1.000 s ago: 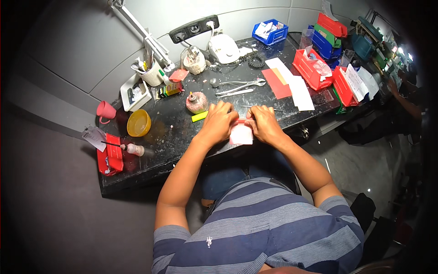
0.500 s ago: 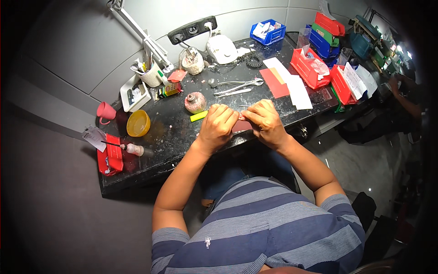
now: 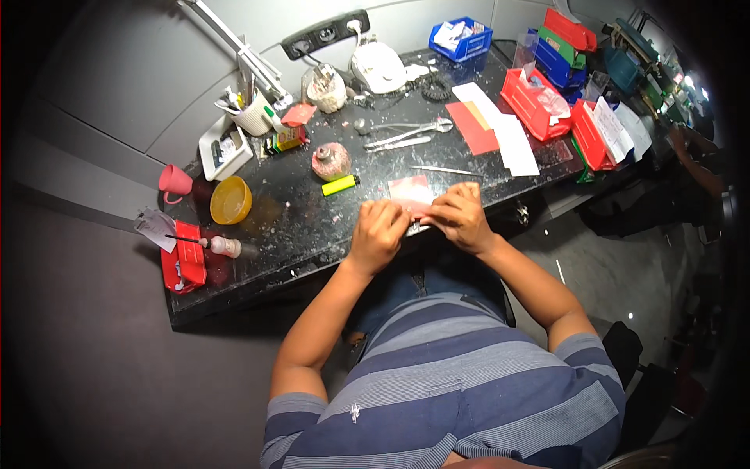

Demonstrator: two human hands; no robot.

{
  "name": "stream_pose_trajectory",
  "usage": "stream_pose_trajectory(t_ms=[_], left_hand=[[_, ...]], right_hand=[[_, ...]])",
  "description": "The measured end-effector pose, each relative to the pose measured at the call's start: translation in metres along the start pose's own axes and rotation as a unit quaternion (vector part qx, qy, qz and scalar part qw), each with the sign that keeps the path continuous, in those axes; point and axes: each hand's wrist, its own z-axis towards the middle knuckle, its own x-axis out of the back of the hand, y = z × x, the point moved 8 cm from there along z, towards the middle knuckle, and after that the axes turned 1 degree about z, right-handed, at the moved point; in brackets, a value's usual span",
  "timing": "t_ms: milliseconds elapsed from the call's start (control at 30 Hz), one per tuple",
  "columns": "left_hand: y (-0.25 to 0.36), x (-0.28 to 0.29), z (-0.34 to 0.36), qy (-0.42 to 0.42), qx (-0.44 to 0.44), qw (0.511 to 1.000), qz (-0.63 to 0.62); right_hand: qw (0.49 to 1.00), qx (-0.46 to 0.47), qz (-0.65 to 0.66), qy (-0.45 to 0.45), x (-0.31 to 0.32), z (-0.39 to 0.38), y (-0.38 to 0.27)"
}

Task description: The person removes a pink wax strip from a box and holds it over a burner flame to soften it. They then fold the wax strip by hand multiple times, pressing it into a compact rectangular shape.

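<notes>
My left hand and my right hand are close together at the bench's front edge. Both have thumb and fingers pinched on something small between them; the fingers mostly cover it. Just beyond the fingertips, a small translucent pink sheet shows on the black bench, its near end partly hidden by my hands. A yellow-green lighter lies to the left of the sheet, in front of a round, pink-speckled bottle. A thin metal instrument lies behind my right hand.
Metal pliers and a knife-like tool lie farther back. Red sheets and white papers are at right, beside red bins. A yellow bowl, pink mug and small bottle stand left. Another person's arm shows far right.
Both hands have come down and nearer to me, uncovering more of the pink sheet and the thin instrument. The fingers remain pinched together. The view has shifted slightly.
</notes>
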Motion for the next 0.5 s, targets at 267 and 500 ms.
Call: stream_pose_trajectory(t_ms=[267,500], left_hand=[[-0.026,-0.016,-0.004,-0.042,0.128,0.978,-0.159],[-0.024,-0.016,-0.002,-0.046,0.125,0.977,-0.165]], right_hand=[[0.993,-0.096,0.023,-0.067,-0.007,0.008,0.014],[0.988,-0.079,0.023,-0.128,-0.015,0.011,0.019]])
